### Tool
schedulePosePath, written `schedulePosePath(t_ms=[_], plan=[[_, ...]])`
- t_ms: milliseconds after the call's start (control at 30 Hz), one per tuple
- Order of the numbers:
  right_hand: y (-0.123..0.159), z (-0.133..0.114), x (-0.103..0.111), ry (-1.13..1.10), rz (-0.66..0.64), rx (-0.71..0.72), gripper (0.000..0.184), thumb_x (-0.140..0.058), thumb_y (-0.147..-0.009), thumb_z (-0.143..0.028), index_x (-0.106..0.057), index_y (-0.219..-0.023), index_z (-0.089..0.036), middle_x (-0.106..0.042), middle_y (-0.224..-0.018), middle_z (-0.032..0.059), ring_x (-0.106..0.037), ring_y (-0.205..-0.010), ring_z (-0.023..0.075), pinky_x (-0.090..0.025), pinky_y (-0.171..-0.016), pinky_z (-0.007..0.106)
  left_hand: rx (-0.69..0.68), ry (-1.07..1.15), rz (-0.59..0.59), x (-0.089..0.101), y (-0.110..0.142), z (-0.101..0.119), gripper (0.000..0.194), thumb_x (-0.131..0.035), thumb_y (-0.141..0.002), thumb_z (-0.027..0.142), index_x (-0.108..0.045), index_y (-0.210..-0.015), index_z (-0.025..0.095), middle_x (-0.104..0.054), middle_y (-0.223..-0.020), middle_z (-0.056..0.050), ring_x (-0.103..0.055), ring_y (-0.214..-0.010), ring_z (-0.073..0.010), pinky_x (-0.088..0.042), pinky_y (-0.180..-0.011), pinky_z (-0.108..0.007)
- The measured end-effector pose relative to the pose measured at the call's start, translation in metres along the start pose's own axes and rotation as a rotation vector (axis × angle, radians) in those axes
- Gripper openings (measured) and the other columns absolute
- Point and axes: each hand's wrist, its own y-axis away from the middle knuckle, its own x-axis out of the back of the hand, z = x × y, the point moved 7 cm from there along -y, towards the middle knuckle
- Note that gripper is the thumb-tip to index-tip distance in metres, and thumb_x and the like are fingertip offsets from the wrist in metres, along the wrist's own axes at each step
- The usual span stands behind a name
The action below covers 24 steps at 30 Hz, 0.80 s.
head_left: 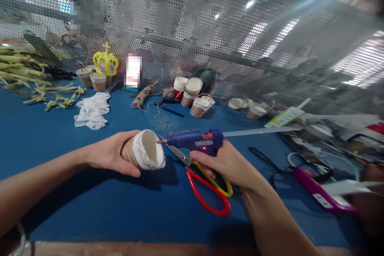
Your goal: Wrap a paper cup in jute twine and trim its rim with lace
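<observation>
My left hand (115,154) is wrapped round a paper cup (141,152), tilted so its white mouth faces right. Brown twine covers the cup's lower side, and white lace rings the rim. In my right hand (222,164) is a blue hot glue gun (192,139) with a lit red light and a long clear glue stick out its back. Its nozzle is at the cup's rim; whether it touches I cannot tell. Scissors (207,192) with one red and one yellow handle lie beneath the gun, partly hidden by my right hand.
White lace (93,110) lies left of centre. Twine-wrapped cups (201,106), a twine bundle (142,97) and a blue pen (172,110) are further back. A yellow crown (106,64) stands among cups at left. At right is a purple power strip (321,192) with cords. Perforated metal borders the back.
</observation>
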Motion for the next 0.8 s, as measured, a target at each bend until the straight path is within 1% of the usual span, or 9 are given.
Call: schedulePosePath(t_ms=[133,267,367,533,600,733,800], plan=[[0.001,0.0,-0.001,-0.013,-0.037,0.005,0.032,-0.057,-0.077,-0.043,-0.05,-0.056,-0.019,-0.047,-0.039,-0.0051,-0.042,-0.037,0.0086,-0.036,-0.042,0.022,-0.04,-0.03,0.035,0.004,0.0,0.003,0.068,-0.073,-0.062,0.029,-0.044,-0.122,0.016,-0.057,-0.117,-0.01,-0.053,-0.105,-0.0252,-0.042,-0.091,-0.036],[0.003,0.002,-0.002,-0.029,-0.062,-0.013,0.034,-0.057,-0.077,-0.044,-0.05,-0.056,-0.018,-0.047,-0.037,-0.0052,-0.042,-0.036,0.0081,-0.037,-0.042,0.022,-0.034,-0.124,0.109,0.011,0.001,0.001,0.068,-0.074,-0.061,0.031,-0.044,-0.12,0.015,-0.058,-0.114,-0.009,-0.054,-0.102,-0.025,-0.043,-0.09,-0.036],[0.003,0.001,-0.002,-0.033,-0.067,-0.012,0.033,-0.058,-0.076,-0.043,-0.051,-0.055,-0.018,-0.046,-0.037,-0.0054,-0.042,-0.036,0.008,-0.037,-0.041,0.021,-0.032,-0.193,0.133,0.013,0.001,-0.001,0.068,-0.074,-0.06,0.031,-0.044,-0.119,0.015,-0.057,-0.112,-0.009,-0.054,-0.1,-0.0246,-0.044,-0.089,-0.036],[0.002,-0.001,0.005,0.001,0.055,0.003,0.037,-0.059,-0.075,-0.043,-0.047,-0.05,-0.019,-0.047,-0.038,-0.0043,-0.042,-0.036,0.0078,-0.037,-0.041,0.022,-0.011,-0.243,0.144,0.012,0.002,-0.003,0.07,-0.074,-0.059,0.033,-0.042,-0.118,0.015,-0.058,-0.108,-0.009,-0.055,-0.097,-0.0245,-0.045,-0.086,-0.036],[0.002,-0.002,0.003,0.012,0.046,0.006,0.038,-0.059,-0.075,-0.042,-0.046,-0.048,-0.019,-0.048,-0.038,-0.0042,-0.043,-0.036,0.0078,-0.036,-0.042,0.022,-0.014,-0.243,0.135,0.011,0.001,-0.002,0.069,-0.074,-0.059,0.034,-0.043,-0.117,0.015,-0.058,-0.108,-0.008,-0.055,-0.097,-0.0243,-0.045,-0.086,-0.035],[0.003,0.0,-0.003,0.023,-0.032,-0.027,0.039,-0.059,-0.075,-0.042,-0.047,-0.046,-0.019,-0.047,-0.037,-0.004,-0.043,-0.036,0.0083,-0.037,-0.041,0.022,-0.04,-0.251,0.145,0.011,0.001,0.001,0.067,-0.073,-0.061,0.033,-0.042,-0.118,0.016,-0.057,-0.11,-0.007,-0.055,-0.099,-0.0237,-0.044,-0.088,-0.034],[0.003,-0.001,-0.001,0.018,-0.007,-0.026,0.038,-0.059,-0.075,-0.042,-0.047,-0.047,-0.019,-0.047,-0.037,-0.0038,-0.043,-0.036,0.0088,-0.037,-0.041,0.022,-0.04,-0.265,0.142,0.011,0.001,0.001,0.067,-0.074,-0.06,0.033,-0.042,-0.117,0.016,-0.057,-0.109,-0.008,-0.055,-0.097,-0.0236,-0.045,-0.087,-0.034]])
